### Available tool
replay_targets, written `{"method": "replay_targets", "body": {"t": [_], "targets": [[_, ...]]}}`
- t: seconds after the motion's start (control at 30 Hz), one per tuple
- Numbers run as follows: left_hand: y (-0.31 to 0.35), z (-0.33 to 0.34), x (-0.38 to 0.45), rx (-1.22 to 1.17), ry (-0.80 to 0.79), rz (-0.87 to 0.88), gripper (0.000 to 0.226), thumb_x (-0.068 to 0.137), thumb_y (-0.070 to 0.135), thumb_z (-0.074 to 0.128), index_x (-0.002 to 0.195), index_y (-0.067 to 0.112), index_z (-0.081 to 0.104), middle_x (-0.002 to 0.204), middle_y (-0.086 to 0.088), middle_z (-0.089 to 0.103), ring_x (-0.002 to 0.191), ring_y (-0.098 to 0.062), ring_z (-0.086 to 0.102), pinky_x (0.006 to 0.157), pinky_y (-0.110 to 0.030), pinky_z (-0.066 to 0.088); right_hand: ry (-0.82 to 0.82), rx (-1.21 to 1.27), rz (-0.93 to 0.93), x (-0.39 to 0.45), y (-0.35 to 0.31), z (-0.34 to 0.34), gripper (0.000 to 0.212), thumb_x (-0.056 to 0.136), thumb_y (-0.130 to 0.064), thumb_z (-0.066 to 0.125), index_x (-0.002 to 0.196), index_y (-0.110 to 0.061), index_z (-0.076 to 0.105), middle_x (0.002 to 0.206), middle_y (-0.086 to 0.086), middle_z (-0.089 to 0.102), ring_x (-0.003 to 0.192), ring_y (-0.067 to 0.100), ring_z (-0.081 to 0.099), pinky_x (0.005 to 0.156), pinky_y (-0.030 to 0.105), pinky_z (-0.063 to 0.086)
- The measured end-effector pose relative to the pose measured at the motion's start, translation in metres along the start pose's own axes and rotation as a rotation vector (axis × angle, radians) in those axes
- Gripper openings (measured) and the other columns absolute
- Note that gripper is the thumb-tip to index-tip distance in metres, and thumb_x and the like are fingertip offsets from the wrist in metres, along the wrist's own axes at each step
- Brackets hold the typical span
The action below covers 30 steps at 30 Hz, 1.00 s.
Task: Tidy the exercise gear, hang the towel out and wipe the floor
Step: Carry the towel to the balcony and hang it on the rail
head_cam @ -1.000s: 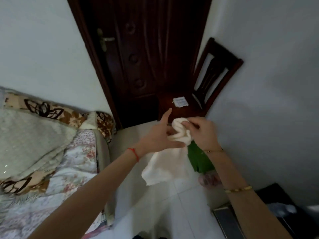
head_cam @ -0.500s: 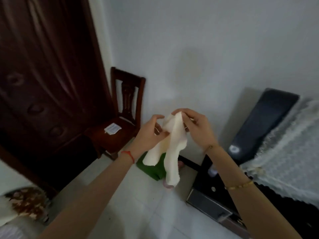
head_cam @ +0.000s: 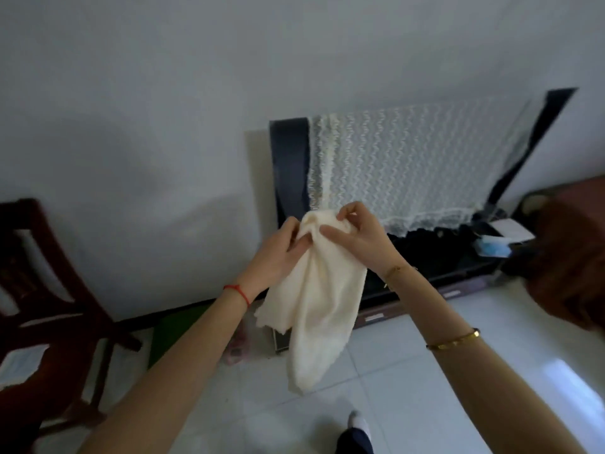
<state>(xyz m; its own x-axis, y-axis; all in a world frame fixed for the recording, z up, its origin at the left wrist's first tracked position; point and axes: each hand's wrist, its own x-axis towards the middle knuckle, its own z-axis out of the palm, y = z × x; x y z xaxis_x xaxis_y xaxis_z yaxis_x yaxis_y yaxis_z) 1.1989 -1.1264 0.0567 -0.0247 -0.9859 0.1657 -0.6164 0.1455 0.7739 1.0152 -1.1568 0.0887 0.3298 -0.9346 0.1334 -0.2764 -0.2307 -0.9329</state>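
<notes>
A cream towel (head_cam: 319,309) hangs in front of me, bunched at its top and drooping toward the white tiled floor (head_cam: 409,371). My left hand (head_cam: 278,253) grips the bunched top from the left. My right hand (head_cam: 357,237) pinches the same top edge from the right, thumb and fingers curled on the cloth. Both hands are close together at chest height. A green flat thing (head_cam: 176,329), perhaps exercise gear, leans against the wall base behind my left forearm.
A dark wooden chair (head_cam: 49,306) stands at the left with a paper on its seat. A television (head_cam: 409,165) draped with lace cloth sits on a low black stand (head_cam: 458,273) against the wall. Pink slippers (head_cam: 237,347) lie by the stand. A brown blurred object (head_cam: 569,267) is at right.
My view has swung right, from the door and chair to the television wall. Both hands kept hold of the towel and regathered its top edge.
</notes>
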Motion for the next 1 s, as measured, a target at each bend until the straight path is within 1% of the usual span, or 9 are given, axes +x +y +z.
{"method": "replay_targets", "body": {"t": [0.13,0.23,0.37,0.43,0.5,0.6,0.7,0.9,1.0], "targets": [[0.041,0.051,0.014,-0.126,-0.141,0.136,0.022,0.093,0.035,0.061,0.092,0.021,0.045,0.078,0.01,0.056,0.069,-0.008,0.055,0.064,-0.032,0.042,0.146,-0.121,0.153,-0.041,0.013,-0.056,0.052,0.077,-0.047,0.075,0.116,-0.019,0.055,0.105,-0.001,0.065,0.091,0.012,0.065,0.075,0.03,0.055],[0.074,0.086,0.021,-0.213,-0.237,0.178,0.034,0.082,0.044,0.068,0.094,0.023,0.045,0.08,0.012,0.055,0.07,-0.006,0.054,0.065,-0.03,0.042,0.253,-0.295,0.086,-0.071,0.021,-0.101,0.032,0.087,-0.037,0.067,0.107,-0.013,0.067,0.098,0.005,0.069,0.091,0.019,0.065,0.084,0.044,0.052],[0.121,0.135,0.027,-0.24,-0.419,0.216,0.033,0.082,0.039,0.074,0.106,0.03,0.053,0.097,0.002,0.064,0.085,-0.012,0.063,0.071,-0.028,0.048,0.449,-0.327,0.08,-0.117,0.023,-0.156,0.022,0.092,-0.03,0.06,0.106,-0.013,0.065,0.098,0.002,0.068,0.092,0.014,0.062,0.082,0.032,0.049],[0.141,0.164,0.027,-0.145,-0.498,0.276,0.017,0.087,0.028,0.073,0.086,0.028,0.056,0.078,0.007,0.057,0.068,-0.005,0.054,0.061,-0.023,0.038,0.498,-0.349,0.077,-0.141,0.026,-0.182,0.015,0.093,-0.027,0.059,0.102,-0.015,0.064,0.093,0.0,0.067,0.089,0.014,0.062,0.08,0.031,0.048],[0.16,0.196,0.026,-0.074,-0.555,0.327,0.034,0.085,0.026,0.075,0.067,0.028,0.046,0.066,0.01,0.043,0.058,-0.005,0.043,0.055,-0.022,0.029,0.565,-0.358,0.101,-0.166,0.032,-0.21,0.019,0.092,-0.03,0.058,0.096,-0.012,0.063,0.088,0.006,0.066,0.084,0.018,0.062,0.078,0.039,0.049],[0.185,0.246,0.025,0.018,-0.668,0.316,0.023,0.081,0.027,0.077,0.085,0.014,0.058,0.082,0.004,0.052,0.076,-0.015,0.052,0.063,-0.021,0.038,0.707,-0.336,0.11,-0.209,0.042,-0.257,0.031,0.087,-0.038,0.055,0.092,-0.008,0.062,0.084,0.011,0.064,0.078,0.021,0.059,0.074,0.043,0.048],[0.216,0.299,0.02,0.043,-0.774,0.283,0.032,0.079,0.026,0.079,0.105,0.023,0.06,0.106,0.002,0.062,0.101,-0.018,0.06,0.086,-0.033,0.051,0.81,-0.297,0.122,-0.257,0.051,-0.309,0.028,0.091,-0.035,0.056,0.087,-0.007,0.059,0.075,0.005,0.057,0.072,0.012,0.049,0.069,0.038,0.044],[0.304,0.414,0.004,0.122,-0.82,0.352,0.029,0.078,0.031,0.079,0.098,0.02,0.06,0.093,0.003,0.063,0.09,-0.018,0.059,0.076,-0.031,0.047,0.953,-0.207,0.179,-0.362,0.077,-0.412,0.028,0.097,-0.022,0.052,0.097,0.005,0.056,0.085,0.008,0.052,0.08,0.011,0.047,0.075,0.03,0.04],[0.352,0.463,-0.011,0.029,-0.879,0.381,0.037,0.077,0.037,0.08,0.105,0.021,0.063,0.103,0.001,0.067,0.095,-0.017,0.062,0.085,-0.035,0.053,1.02,-0.106,0.221,-0.41,0.092,-0.456,0.021,0.1,-0.02,0.047,0.105,-0.006,0.062,0.092,-0.003,0.058,0.085,0.005,0.051,0.08,0.022,0.042]]}}
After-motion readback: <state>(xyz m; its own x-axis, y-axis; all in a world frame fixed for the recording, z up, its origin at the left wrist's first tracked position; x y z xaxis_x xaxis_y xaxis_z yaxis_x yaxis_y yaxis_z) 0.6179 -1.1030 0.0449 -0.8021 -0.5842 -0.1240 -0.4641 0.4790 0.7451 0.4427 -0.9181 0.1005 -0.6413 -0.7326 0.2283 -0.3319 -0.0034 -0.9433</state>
